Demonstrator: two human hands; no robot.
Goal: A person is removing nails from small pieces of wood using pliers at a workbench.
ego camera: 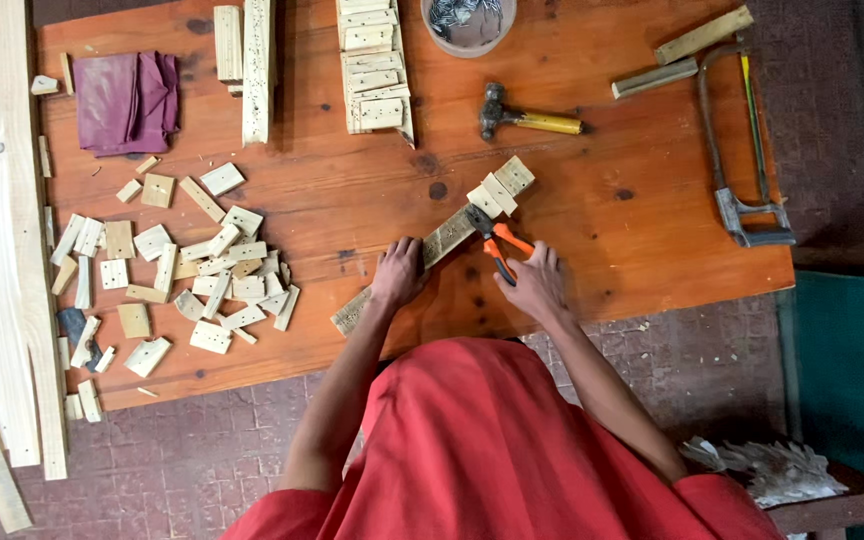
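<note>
- Wooden slat (430,250): long, narrow, pale and weathered strip, lying diagonally just below the centre of the frame on the table; its lower end points to the lower left, its upper end carries several small square blocks (500,187) fixed across it.
- Pliers (493,240): orange handles, dark head; the head meets the slat just below the blocks.
- Right hand (535,282): fingers clenched round the orange pliers handles, right of the slat.
- Left hand (398,272): laid palm down on the slat's lower half, fingers curled over its edge, pressing it to the table.
- Table (592,220): reddish-brown wooden top with dark knots.
- Hammer (524,118): yellow handle, dark head, upper centre, well apart from the hands.
- Round container (468,28): top centre, holding grey metal bits.
- Stacked slats with blocks (373,65): top centre, left of the container.
- Loose wooden offcuts (192,265): scattered heap, left half of the frame.
- Purple cloth (125,100): folded, upper left.
- Hacksaw (742,150): right edge of the table.
- Long planks (7,250): far left edge.
</note>
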